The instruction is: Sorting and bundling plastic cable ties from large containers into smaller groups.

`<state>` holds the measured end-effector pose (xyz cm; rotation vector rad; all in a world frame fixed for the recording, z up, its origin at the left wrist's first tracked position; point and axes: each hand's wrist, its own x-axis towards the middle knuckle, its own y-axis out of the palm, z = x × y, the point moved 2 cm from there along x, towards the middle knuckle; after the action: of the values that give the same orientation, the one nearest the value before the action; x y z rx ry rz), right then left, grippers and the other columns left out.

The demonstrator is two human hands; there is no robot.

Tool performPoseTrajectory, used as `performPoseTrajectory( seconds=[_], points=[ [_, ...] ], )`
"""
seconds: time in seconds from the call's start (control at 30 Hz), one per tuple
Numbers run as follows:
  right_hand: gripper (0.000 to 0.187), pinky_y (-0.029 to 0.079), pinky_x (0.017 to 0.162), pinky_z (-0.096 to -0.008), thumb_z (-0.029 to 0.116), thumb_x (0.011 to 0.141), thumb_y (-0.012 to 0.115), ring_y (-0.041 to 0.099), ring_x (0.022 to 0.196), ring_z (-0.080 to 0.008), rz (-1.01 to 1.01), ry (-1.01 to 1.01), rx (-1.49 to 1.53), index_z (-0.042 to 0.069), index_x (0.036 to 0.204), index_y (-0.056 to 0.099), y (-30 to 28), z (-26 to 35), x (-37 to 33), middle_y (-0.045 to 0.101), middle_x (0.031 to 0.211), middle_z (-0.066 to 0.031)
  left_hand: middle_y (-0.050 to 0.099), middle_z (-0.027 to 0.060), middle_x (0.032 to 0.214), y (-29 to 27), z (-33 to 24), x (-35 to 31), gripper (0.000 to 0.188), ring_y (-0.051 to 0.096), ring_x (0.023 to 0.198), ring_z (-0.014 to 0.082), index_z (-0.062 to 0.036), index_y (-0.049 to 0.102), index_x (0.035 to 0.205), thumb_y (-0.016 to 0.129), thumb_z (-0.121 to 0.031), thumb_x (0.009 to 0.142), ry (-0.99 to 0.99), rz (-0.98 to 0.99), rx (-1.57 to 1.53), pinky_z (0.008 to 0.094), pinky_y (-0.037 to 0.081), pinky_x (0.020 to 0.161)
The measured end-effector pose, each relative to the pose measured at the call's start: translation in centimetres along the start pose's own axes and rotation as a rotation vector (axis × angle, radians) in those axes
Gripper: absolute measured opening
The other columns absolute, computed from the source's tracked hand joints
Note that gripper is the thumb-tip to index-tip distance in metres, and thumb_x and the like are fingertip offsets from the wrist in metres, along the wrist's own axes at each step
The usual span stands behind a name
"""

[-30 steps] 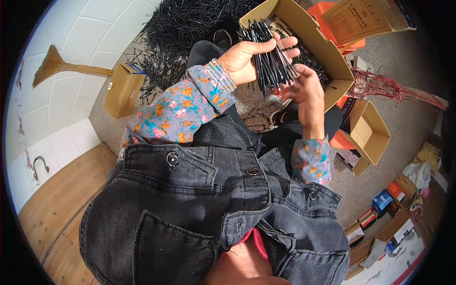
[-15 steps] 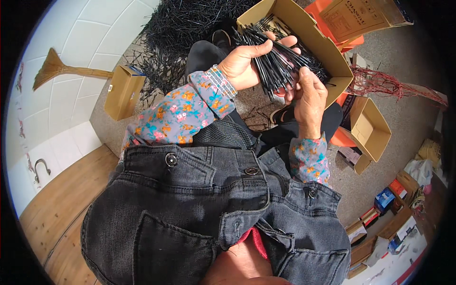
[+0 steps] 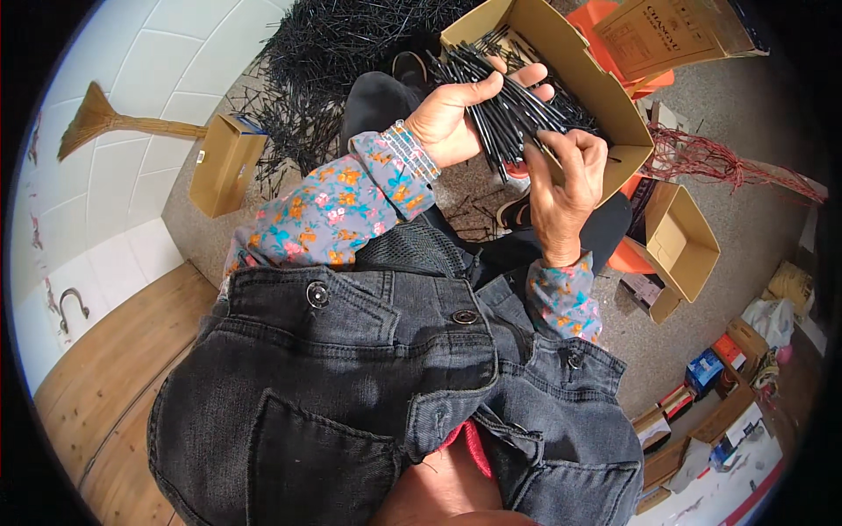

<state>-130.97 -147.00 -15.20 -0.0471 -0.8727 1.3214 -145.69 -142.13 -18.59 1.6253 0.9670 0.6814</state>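
Observation:
My left hand (image 3: 456, 118) grips a bundle of thin black sticks (image 3: 507, 105), fanned out across its palm over the edge of a long open cardboard box (image 3: 605, 96). More black sticks lie inside that box. My right hand (image 3: 561, 180) pinches the lower ends of the same bundle from beneath, fingers curled on them. Both floral sleeves reach up from a dark denim jacket (image 3: 368, 386).
A large heap of loose black sticks (image 3: 333, 61) covers the floor at the top left. A small cardboard box (image 3: 224, 162) and a broom (image 3: 114, 123) lie at the left. An empty open box (image 3: 680, 245), red strands (image 3: 719, 162) and several small packages sit at the right.
Both hands have shifted slightly right with the bundle. My right hand has slid up along the sticks and closed nearer my left hand.

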Motion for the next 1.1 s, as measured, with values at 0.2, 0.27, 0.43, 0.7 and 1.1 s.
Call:
performPoseTrajectory(
  seconds=[0.2,0.27,0.43,0.7,1.1],
  points=[
    [0.032,0.038,0.062,-0.0332,0.0,0.06,0.073,0.044,0.071,-0.0223,0.021,-0.164,-0.133,0.009,0.09,0.066,0.5,0.1,0.0,0.047,0.078,-0.0068,0.049,0.0167,0.127,0.1,0.5,-0.2,0.012,0.042,0.122,0.0334,-0.0141,0.052,0.102,0.05,-0.012,0.09,-0.006,-0.031,-0.077,0.0493,0.037,0.101],
    [0.032,0.038,0.063,-0.0328,0.001,0.06,0.073,0.045,0.072,-0.0224,0.052,-0.156,-0.078,0.009,0.09,0.066,0.2,0.1,0.1,0.047,0.077,-0.0068,0.049,0.0167,0.127,-0.1,0.3,-0.1,0.012,0.042,0.122,0.0332,-0.014,0.052,0.102,0.05,-0.011,0.09,-0.001,-0.035,-0.092,0.0492,0.038,0.1],
    [0.034,0.038,0.065,-0.0321,0.006,0.061,0.076,0.045,0.076,-0.0217,0.146,-0.139,-0.018,0.006,0.093,0.066,-0.4,-0.1,0.2,0.048,0.081,-0.0068,0.05,0.0168,0.126,-0.1,0.3,-0.1,0.012,0.043,0.121,0.0332,-0.0131,0.053,0.101,0.051,-0.011,0.09,0.007,-0.04,-0.124,0.0487,0.038,0.1],
    [0.061,0.044,0.077,-0.0349,0.016,0.069,0.075,0.049,0.098,-0.0178,0.152,0.358,0.474,-0.002,0.119,0.045,0.4,-1.0,1.1,0.051,0.105,-0.0089,0.059,0.0137,0.111,0.3,0.5,0.0,0.016,0.054,0.106,0.0271,-0.0101,0.054,0.105,0.054,-0.015,0.089,0.001,-0.099,0.188,0.0446,0.043,0.094],
    [0.031,0.048,0.057,-0.0325,0.01,0.071,0.071,0.06,0.059,-0.0248,0.932,0.822,0.663,-0.001,0.096,0.056,3.3,-2.5,0.7,0.061,0.067,-0.0066,0.061,0.0061,0.096,1.8,-0.1,-1.2,0.04,0.059,0.092,0.0168,-0.0027,0.046,0.122,0.058,-0.018,0.087,0.002,-0.115,0.902,0.0331,0.049,0.085]
  ],
)
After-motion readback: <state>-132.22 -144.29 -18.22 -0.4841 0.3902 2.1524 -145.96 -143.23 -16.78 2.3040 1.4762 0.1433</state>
